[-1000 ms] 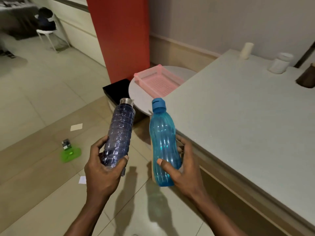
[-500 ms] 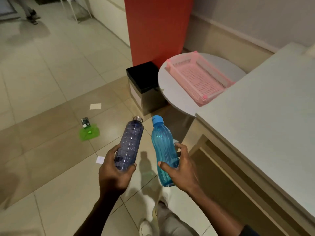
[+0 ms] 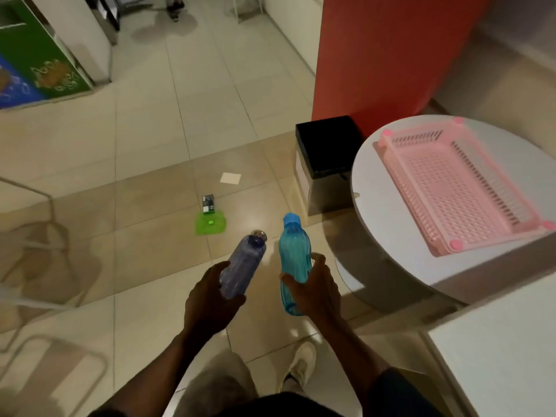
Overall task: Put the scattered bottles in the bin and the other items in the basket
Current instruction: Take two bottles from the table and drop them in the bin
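Fingers of left hand curled round purple bottle, right hand round blue bottle.

Two bottles are held side by side above the floor, apart from each other: the left bottle in the left hand, the right bottle in the right hand. Ahead of them on the floor lies a flat lid with a small box at its far edge. A paper square lies beyond, towards the bin. The bin stands before the pillar, just left of the round table. The basket rests on that table. A counter stands nearest, at right.
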Demonstrator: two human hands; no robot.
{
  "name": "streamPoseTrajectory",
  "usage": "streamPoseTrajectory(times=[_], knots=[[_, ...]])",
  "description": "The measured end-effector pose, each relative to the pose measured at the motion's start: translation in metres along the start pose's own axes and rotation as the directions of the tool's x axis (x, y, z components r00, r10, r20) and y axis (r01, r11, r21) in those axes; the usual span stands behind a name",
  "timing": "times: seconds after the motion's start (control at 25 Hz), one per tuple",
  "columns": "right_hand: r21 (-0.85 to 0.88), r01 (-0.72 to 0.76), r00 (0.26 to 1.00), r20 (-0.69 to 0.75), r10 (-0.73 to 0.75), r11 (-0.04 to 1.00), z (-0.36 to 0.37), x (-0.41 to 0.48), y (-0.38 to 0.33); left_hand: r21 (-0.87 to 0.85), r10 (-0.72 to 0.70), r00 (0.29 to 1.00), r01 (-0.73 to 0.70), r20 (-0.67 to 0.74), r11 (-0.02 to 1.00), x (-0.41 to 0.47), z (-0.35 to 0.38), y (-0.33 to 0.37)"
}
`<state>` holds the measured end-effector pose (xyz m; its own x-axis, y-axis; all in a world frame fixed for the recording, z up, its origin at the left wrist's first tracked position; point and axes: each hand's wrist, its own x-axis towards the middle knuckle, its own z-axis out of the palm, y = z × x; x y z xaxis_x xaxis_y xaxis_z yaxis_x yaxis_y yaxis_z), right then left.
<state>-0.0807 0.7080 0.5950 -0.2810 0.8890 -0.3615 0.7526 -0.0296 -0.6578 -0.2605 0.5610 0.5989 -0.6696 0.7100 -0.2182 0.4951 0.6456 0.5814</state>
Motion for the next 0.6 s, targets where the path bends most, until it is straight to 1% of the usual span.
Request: streamPoseTrajectory(times=[0.12, 0.28, 0.4, 0.48, 0.6], knots=[[-0.055, -0.058, 0.998, 0.006, 0.058, 0.997, 0.007, 0.034, -0.009, 0.025, -0.031, 1.0, 0.031, -0.004, 0.999, 0.034, 0.005, 0.006], [-0.061, -0.14, 0.99, 0.015, 0.141, 0.988, 0.021, 0.081, -0.025, 0.057, -0.041, 0.996, 0.037, 0.075, 0.998, 0.087, 0.015, 0.013], [-0.07, -0.165, 0.985, 0.032, 0.167, 0.984, 0.022, 0.123, -0.032, 0.049, 0.019, 0.99, -0.026, 0.137, 0.998, 0.132, 0.02, 0.01], [-0.066, -0.192, 0.981, 0.027, 0.194, 0.979, 0.019, 0.154, -0.037, 0.083, 0.029, 0.981, -0.045, 0.194, 0.996, 0.178, 0.017, 0.011], [-0.056, -0.276, 0.961, 0.018, 0.277, 0.96, 0.015, 0.198, -0.05, 0.118, 0.049, 0.967, -0.081, 0.249, 0.99, 0.25, 0.009, 0.017]])
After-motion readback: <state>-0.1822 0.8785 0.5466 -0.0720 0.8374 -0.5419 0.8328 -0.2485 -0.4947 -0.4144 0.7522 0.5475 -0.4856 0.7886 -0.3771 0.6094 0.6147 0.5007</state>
